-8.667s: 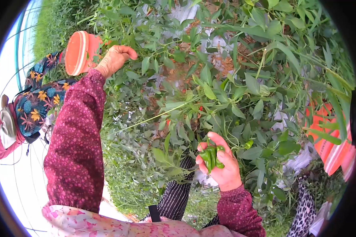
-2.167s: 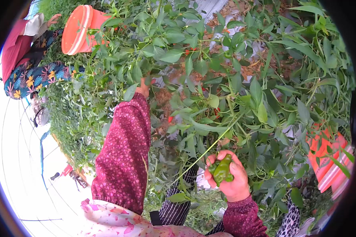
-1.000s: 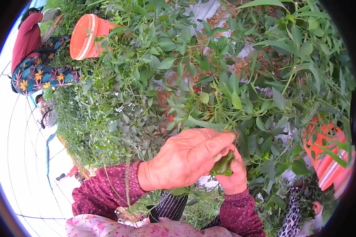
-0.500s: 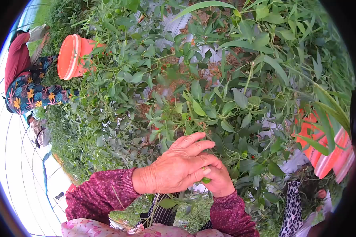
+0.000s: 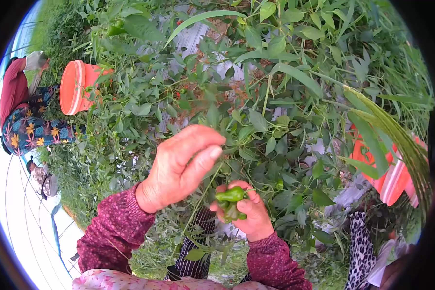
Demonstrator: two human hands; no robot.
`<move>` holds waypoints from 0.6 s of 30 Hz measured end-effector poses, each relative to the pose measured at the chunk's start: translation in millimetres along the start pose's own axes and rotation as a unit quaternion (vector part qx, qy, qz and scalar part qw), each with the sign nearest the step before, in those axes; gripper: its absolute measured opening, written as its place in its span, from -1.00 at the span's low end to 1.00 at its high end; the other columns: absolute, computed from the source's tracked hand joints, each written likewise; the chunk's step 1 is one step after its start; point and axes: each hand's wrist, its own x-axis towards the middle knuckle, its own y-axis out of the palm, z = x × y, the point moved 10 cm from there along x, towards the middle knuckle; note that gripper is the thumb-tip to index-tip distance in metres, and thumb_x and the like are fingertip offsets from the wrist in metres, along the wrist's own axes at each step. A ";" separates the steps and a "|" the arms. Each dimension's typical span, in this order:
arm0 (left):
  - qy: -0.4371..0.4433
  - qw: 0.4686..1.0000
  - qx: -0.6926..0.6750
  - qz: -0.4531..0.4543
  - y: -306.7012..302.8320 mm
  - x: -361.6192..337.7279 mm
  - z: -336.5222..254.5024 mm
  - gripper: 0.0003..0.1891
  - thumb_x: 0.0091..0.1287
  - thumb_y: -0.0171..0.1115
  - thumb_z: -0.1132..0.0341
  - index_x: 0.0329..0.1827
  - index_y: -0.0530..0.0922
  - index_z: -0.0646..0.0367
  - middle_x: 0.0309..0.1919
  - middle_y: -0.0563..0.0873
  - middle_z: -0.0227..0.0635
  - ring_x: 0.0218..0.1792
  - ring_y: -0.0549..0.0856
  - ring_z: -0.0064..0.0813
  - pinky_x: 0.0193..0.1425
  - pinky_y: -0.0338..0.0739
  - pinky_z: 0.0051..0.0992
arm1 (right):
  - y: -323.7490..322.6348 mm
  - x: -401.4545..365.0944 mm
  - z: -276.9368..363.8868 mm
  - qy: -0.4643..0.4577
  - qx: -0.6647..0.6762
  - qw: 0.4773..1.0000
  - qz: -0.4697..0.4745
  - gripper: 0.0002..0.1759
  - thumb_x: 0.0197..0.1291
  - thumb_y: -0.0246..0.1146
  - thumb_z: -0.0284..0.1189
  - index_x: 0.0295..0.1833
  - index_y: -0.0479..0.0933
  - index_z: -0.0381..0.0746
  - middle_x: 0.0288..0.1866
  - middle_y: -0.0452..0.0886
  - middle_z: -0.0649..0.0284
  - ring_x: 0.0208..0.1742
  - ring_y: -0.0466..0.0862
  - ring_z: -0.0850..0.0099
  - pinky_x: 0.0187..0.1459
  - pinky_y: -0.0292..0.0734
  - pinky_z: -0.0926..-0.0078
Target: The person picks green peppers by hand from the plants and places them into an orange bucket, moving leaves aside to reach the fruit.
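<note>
My right hand (image 5: 251,217) is curled around green peppers (image 5: 231,195), low in the middle of the view. One glossy pepper lies on top with its thin stem pointing right, and at least one more shows beneath it. My left hand (image 5: 181,162) is raised up and to the left of them, slightly blurred, over the pepper plants (image 5: 256,130). Its thumb and fingers are drawn together; whatever may be between the fingertips is hidden. A thin plant stem runs just below this hand.
An orange bucket (image 5: 77,87) stands among plants at the upper left, beside a person (image 5: 21,106) in flowered trousers. Orange-red buckets (image 5: 389,176) sit at the right behind long grass blades. Leopard-print cloth (image 5: 360,246) is at the lower right. Another person (image 5: 42,179) is farther back.
My hands, together half a second ago, are now apart. The left has moved up and left; the right has moved slightly left and turned, showing the peppers. The view has shifted slightly.
</note>
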 end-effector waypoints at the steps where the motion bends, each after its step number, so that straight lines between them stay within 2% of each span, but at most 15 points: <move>1: -0.092 0.994 -0.022 -0.057 -13.7 2.6 30.5 -0.75 0.34 0.11 0.34 -0.02 0.55 0.28 -0.19 0.65 -0.20 -0.18 0.63 -0.33 -0.03 0.51 -0.42 | -15.1 -2.9 1.2 -0.006 -0.038 0.998 -0.044 -0.55 0.10 0.31 -0.30 0.12 0.40 -0.07 0.11 0.42 0.13 -0.09 0.61 0.05 -0.42 0.50 0.34; 2: -0.182 0.976 -0.043 -0.113 -22.6 -0.6 68.2 -0.78 0.38 0.03 0.40 -0.02 0.55 0.31 -0.22 0.66 -0.30 -0.19 0.62 -0.49 -0.02 0.50 -0.49 | -18.5 -4.1 3.4 -0.008 -0.038 0.998 -0.044 -0.55 0.10 0.31 -0.30 0.12 0.40 -0.07 0.11 0.42 0.13 -0.09 0.61 0.05 -0.42 0.50 0.34; 4: -0.219 0.968 0.001 -0.122 -15.6 0.8 133.1 -0.76 0.31 0.13 0.38 -0.02 0.56 0.29 -0.25 0.69 -0.15 -0.22 0.64 -0.37 -0.08 0.51 -0.44 | -3.4 -8.2 8.4 -0.012 0.045 0.997 0.067 -0.57 0.11 0.30 -0.30 0.11 0.41 -0.01 -0.02 0.38 0.12 -0.15 0.61 0.11 -0.49 0.42 0.41; 5: -0.229 0.968 0.032 -0.095 3.5 0.0 170.1 -0.72 0.31 0.11 0.39 0.05 0.53 0.27 -0.19 0.68 -0.17 -0.18 0.63 -0.42 -0.07 0.50 -0.45 | -1.1 -11.8 7.3 0.001 0.091 0.994 0.067 -0.59 0.11 0.31 -0.28 0.09 0.43 0.03 -0.11 0.34 0.12 -0.20 0.60 0.10 -0.53 0.38 0.44; 7: -0.239 0.967 0.060 -0.069 31.6 7.2 216.0 -0.68 0.31 0.09 0.41 0.11 0.50 0.26 -0.14 0.68 -0.19 -0.14 0.61 -0.47 -0.06 0.49 -0.45 | -3.9 -17.5 7.1 0.002 0.072 0.995 0.064 -0.61 0.11 0.31 -0.27 0.07 0.44 0.02 -0.10 0.35 0.10 -0.21 0.59 0.08 -0.53 0.38 0.43; 9: -0.342 0.924 -0.120 -0.123 54.4 11.3 257.7 -0.47 0.25 0.15 0.39 0.31 0.30 0.21 0.06 0.58 -0.20 -0.06 0.59 -0.44 -0.02 0.47 -0.46 | 9.7 -15.5 9.5 -0.006 0.061 0.993 0.100 -0.63 0.10 0.32 -0.27 0.04 0.47 0.02 -0.08 0.35 0.06 -0.23 0.57 0.05 -0.53 0.39 0.43; 10: -0.343 0.924 -0.122 -0.121 59.2 19.9 274.6 -0.47 0.25 0.15 0.39 0.31 0.30 0.21 0.06 0.58 -0.20 -0.06 0.59 -0.44 -0.02 0.47 -0.46 | 17.7 -13.3 11.7 -0.004 0.060 0.994 0.091 -0.62 0.10 0.32 -0.29 0.06 0.47 0.01 -0.07 0.36 0.05 -0.22 0.57 0.05 -0.53 0.40 0.42; 11: -0.350 0.902 -0.205 -0.150 65.5 26.2 293.9 -0.37 0.22 0.18 0.38 0.38 0.18 0.16 0.13 0.51 -0.18 -0.03 0.57 -0.40 0.00 0.46 -0.47 | 18.3 -10.6 11.6 -0.011 0.060 0.993 0.104 -0.61 0.08 0.32 -0.29 0.06 0.47 0.01 -0.06 0.36 0.04 -0.21 0.57 0.04 -0.52 0.41 0.41; 12: -0.355 0.872 -0.286 -0.178 67.9 34.3 296.6 -0.25 0.19 0.21 0.38 0.44 0.07 0.10 0.20 0.45 -0.17 0.01 0.55 -0.37 0.02 0.45 -0.47 | 17.4 -9.0 12.6 -0.017 0.059 0.991 0.115 -0.60 0.07 0.32 -0.30 0.07 0.47 0.00 -0.05 0.36 0.04 -0.20 0.57 0.03 -0.52 0.42 0.41; 13: -0.341 0.866 -0.301 -0.207 61.9 40.4 295.0 -0.16 0.14 0.26 0.37 0.47 0.00 0.01 0.23 0.41 -0.17 0.06 0.52 -0.31 0.06 0.43 -0.38 | 13.3 -8.4 16.3 -0.018 0.059 0.992 0.112 -0.60 0.07 0.32 -0.30 0.07 0.47 0.00 -0.05 0.36 0.04 -0.20 0.57 0.03 -0.52 0.42 0.41; 14: -0.343 0.866 -0.302 -0.205 62.9 42.6 292.7 -0.16 0.14 0.26 0.37 0.47 0.00 0.01 0.23 0.41 -0.17 0.06 0.52 -0.31 0.06 0.43 -0.38 | 12.0 -7.4 13.9 0.014 0.046 0.992 0.117 -0.59 0.06 0.33 -0.30 0.06 0.47 -0.01 -0.04 0.36 0.03 -0.18 0.57 0.03 -0.51 0.42 0.41; 15: -0.339 0.840 -0.348 -0.241 57.6 44.9 282.5 -0.16 0.15 0.26 0.37 0.48 -0.01 -0.02 0.22 0.42 -0.17 0.09 0.50 -0.33 0.06 0.42 -0.30 | 11.7 -7.3 9.3 0.047 0.034 0.991 0.125 -0.58 0.05 0.34 -0.30 0.06 0.46 -0.01 -0.03 0.37 0.03 -0.16 0.57 0.02 -0.50 0.42 0.41; 16: -0.334 0.812 -0.391 -0.277 53.8 45.0 278.3 -0.15 0.16 0.26 0.37 0.48 -0.03 -0.05 0.21 0.43 -0.17 0.12 0.47 -0.34 0.06 0.41 -0.23 | 10.4 -7.3 9.3 0.047 0.035 0.991 0.124 -0.58 0.05 0.34 -0.30 0.06 0.46 -0.01 -0.03 0.37 0.03 -0.16 0.57 0.02 -0.50 0.42 0.41; 17: -0.315 0.801 -0.426 -0.279 53.7 45.0 283.1 -0.24 0.17 0.26 0.37 0.43 0.07 -0.04 0.16 0.47 -0.25 0.15 0.45 -0.41 0.05 0.40 -0.15 | 8.6 -7.2 8.8 0.051 0.036 0.991 0.118 -0.57 0.04 0.34 -0.30 0.06 0.46 -0.01 -0.03 0.37 0.03 -0.15 0.57 0.03 -0.50 0.42 0.41; 18: -0.313 0.803 -0.425 -0.278 50.3 47.2 279.0 -0.24 0.17 0.26 0.37 0.43 0.07 -0.04 0.16 0.47 -0.25 0.15 0.45 -0.41 0.05 0.40 -0.15 | 7.8 -6.8 8.9 0.055 0.037 0.991 0.113 -0.57 0.04 0.35 -0.30 0.06 0.46 -0.02 -0.02 0.37 0.03 -0.14 0.57 0.04 -0.51 0.42 0.40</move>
